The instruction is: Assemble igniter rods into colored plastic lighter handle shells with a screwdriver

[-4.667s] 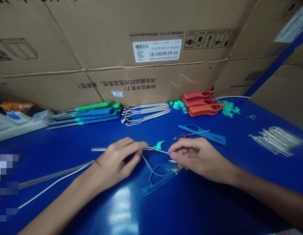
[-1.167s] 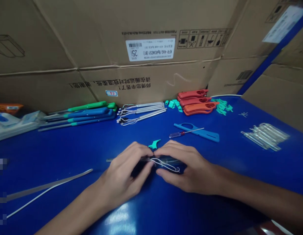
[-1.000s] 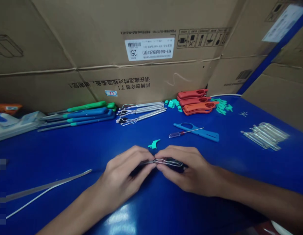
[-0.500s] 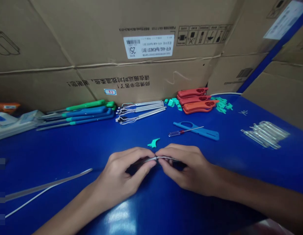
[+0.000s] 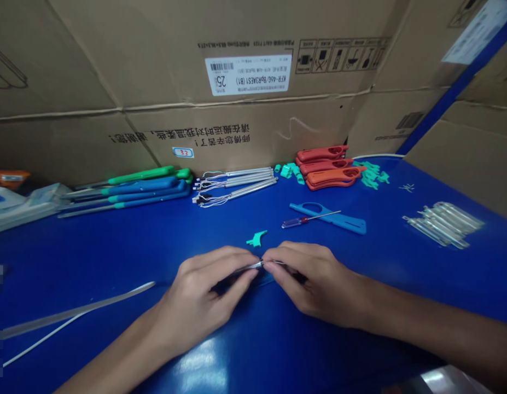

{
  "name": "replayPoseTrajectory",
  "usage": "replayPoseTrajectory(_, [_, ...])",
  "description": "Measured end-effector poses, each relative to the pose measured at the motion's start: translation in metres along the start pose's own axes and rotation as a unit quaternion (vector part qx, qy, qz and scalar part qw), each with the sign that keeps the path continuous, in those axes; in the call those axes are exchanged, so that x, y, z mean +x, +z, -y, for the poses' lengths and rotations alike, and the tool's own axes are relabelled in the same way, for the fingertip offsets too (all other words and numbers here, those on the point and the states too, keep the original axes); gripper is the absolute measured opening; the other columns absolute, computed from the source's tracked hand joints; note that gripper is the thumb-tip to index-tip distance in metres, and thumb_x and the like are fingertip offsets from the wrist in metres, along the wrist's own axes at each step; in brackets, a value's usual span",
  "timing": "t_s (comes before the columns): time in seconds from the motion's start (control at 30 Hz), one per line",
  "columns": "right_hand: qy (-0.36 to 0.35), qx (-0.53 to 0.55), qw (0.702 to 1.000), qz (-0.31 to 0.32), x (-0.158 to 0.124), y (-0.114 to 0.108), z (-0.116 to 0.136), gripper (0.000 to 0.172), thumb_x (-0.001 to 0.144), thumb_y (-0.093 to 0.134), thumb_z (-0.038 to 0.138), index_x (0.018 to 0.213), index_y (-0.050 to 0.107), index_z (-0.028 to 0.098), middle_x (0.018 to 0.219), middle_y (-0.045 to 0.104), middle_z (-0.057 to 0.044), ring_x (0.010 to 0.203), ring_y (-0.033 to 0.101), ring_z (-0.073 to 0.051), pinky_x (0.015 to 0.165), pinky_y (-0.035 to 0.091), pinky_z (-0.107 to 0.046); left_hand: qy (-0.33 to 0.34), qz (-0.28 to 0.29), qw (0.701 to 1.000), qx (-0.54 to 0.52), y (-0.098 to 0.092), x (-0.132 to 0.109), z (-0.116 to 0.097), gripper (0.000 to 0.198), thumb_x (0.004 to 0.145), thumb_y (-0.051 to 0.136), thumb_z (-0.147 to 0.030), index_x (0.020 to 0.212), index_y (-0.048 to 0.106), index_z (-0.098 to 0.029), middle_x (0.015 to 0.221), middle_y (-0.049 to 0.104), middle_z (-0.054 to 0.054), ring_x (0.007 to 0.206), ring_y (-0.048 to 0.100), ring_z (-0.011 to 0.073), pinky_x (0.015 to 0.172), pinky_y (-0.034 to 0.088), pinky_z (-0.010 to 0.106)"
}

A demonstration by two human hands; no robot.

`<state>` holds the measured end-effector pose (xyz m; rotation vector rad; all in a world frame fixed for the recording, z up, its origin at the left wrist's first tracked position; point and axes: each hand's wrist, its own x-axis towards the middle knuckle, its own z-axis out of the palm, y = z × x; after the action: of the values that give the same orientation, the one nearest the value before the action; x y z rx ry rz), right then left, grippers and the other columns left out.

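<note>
Near the middle of the blue tabletop, my left hand (image 5: pixel 210 284) is closed in a pinch on a thin silver metal tube (image 5: pixel 253 266). Fingers of my right hand (image 5: pixel 316 279) pinch together at the tube's right end, where a thin white wire (image 5: pixel 279 262) shows between them. Much of the tube and wire is hidden behind the fingers. Just beyond my hands lies a small green plastic trigger (image 5: pixel 258 238). A blue lighter-shaped handle shell (image 5: pixel 343 220) and a small screwdriver (image 5: pixel 295 222) lie farther off to the right, the screwdriver's shaft across the shell.
Along the cardboard wall (image 5: pixel 163 65) lie blue and green long-necked lighters (image 5: pixel 146 189), silver tubes with wires (image 5: pixel 247 186), red handle shells (image 5: pixel 325 167) and small green parts (image 5: pixel 372 174). Clear tubes (image 5: pixel 446 224) sit at right. A strip and white cord (image 5: pixel 52 335) lie at left.
My right fingers have closed in toward the tube's end, and less of the white wire shows. My left hand has shifted slightly left, still on the tube.
</note>
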<state>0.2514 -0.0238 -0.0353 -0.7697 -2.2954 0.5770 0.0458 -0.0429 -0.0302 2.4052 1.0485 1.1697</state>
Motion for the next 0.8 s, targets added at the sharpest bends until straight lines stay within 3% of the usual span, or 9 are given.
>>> replayPoseTrajectory(0.8, [0.035, 0.06, 0.997, 0.014, 0.0026, -0.0011, 0.0013, 0.018, 0.094, 0.048, 0.015, 0.086, 0.064, 0.017, 0.075, 0.064, -0.002, 0.065, 0.057, -0.011, 0.063, 0.046, -0.023, 0.066, -0.011, 0.997, 0.047, 0.0092, -0.0069, 0.0014, 0.026, 0.085, 0.06, -0.002, 0.107, 0.063, -0.016, 0.096, 0.068, 0.005, 0.083, 0.065, 0.0129, 0.077, 0.056, 0.025])
